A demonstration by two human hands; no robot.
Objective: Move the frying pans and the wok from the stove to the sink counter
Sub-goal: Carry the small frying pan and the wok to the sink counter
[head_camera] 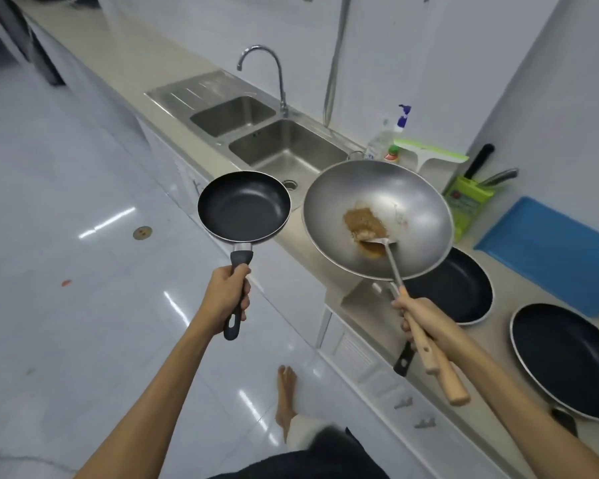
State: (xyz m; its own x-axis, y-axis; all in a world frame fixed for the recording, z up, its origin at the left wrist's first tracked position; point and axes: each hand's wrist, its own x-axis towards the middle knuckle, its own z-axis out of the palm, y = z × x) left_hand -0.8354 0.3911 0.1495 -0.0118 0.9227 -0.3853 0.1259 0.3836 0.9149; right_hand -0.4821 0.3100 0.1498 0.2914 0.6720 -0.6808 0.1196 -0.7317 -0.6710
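**Head view: a pan in one hand, the wok in the other**

Head view first shows us the fingers. On our left hand (pixel 226 299) they are wrapped closed around the black handle of the small frying pan (pixel 244 206). On our right hand (pixel 421 316) they are closed around two wooden handles together: the handle of the wok (pixel 377 219) and the handle of the metal spatula (pixel 384 242).

We take the double sink (pixel 284 146) as landmark. The small frying pan is held in the air in front of the sink, over the counter edge and the floor. The wok is held in the air just right of the sink and carries brown food remains, with the spatula blade lying in them. Two more black frying pans rest on the counter further right of the sink: the nearer pan (pixel 464 292) is partly hidden under the wok, and the farther pan (pixel 567 361) lies beyond it. A blue board (pixel 554 250) lies behind these two pans.
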